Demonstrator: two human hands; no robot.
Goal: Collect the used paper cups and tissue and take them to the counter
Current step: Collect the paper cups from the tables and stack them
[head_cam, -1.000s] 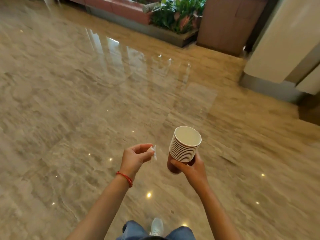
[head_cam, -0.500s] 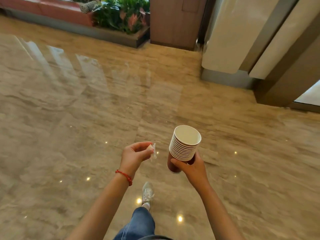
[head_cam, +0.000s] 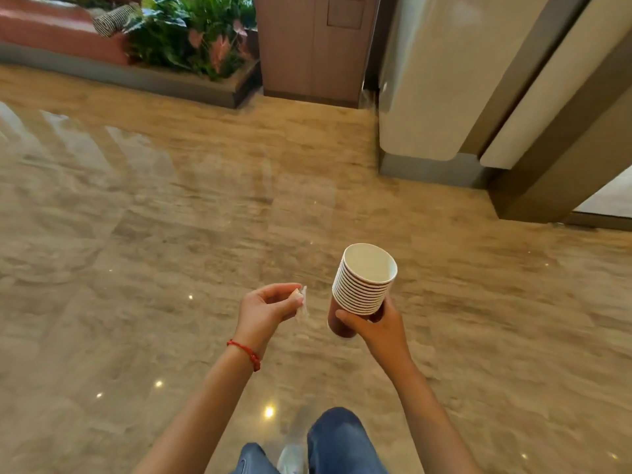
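Note:
A nested stack of paper cups [head_cam: 364,280], white rims above a dark red outer cup, is upright in front of me. My right hand [head_cam: 379,328] grips the stack near its bottom. The top cup looks empty inside. To its left, my left hand [head_cam: 265,309] pinches a small crumpled white tissue [head_cam: 301,302] between thumb and fingertips. A red string bracelet is on the left wrist. Both hands are held at waist height over the polished floor.
Glossy beige stone floor [head_cam: 171,217] stretches ahead. A planter with green plants [head_cam: 195,35] sits at the far left. A brown wooden cabinet [head_cam: 311,46] stands ahead, with a rounded cream pillar [head_cam: 431,80] and dark-framed panels to the right. My jeans and shoe show below.
The view has swung right and moved forward: planter, cabinet and pillar shifted left and closer. Both hands keep their hold on the tissue and the cup stack.

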